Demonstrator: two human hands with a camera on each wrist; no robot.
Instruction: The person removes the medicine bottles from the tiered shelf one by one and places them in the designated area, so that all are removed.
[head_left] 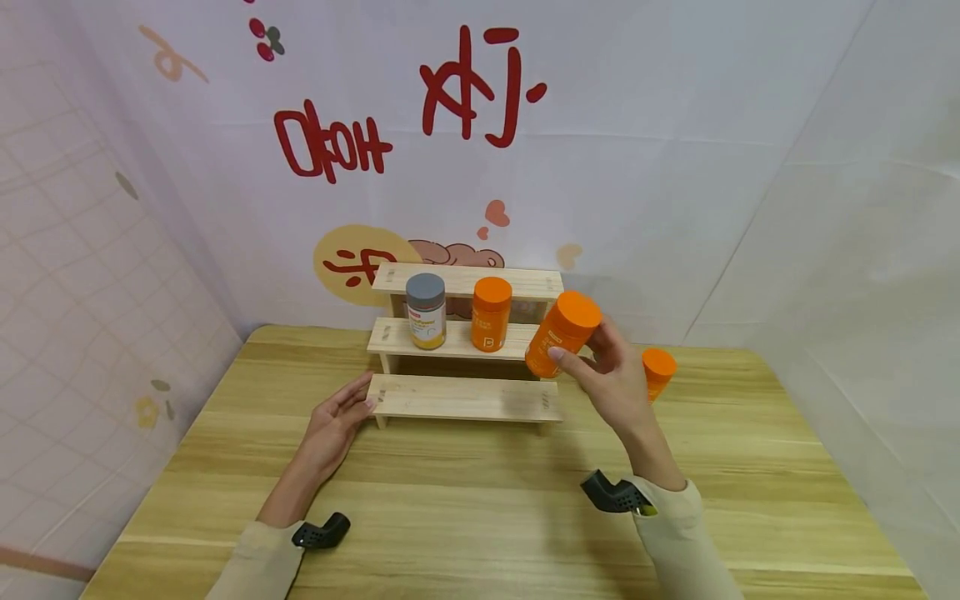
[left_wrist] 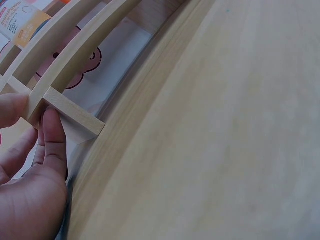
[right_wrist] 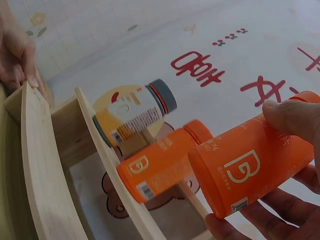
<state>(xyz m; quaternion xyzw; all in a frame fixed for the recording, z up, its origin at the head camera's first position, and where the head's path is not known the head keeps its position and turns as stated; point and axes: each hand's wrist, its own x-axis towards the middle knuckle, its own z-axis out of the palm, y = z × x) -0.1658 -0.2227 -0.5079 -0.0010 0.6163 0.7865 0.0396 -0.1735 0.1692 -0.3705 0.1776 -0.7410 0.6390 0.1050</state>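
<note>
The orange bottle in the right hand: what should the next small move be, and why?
Probably ease the tilted orange bottle upright onto the right end of the middle shelf: the right hand holds it close by, no bottle shows standing there, and the left hand pinches the bottom shelf.

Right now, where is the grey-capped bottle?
In the head view, the grey-capped bottle stands on the wooden rack's middle shelf, toward its left end, just left of the upright orange bottle there.
</note>
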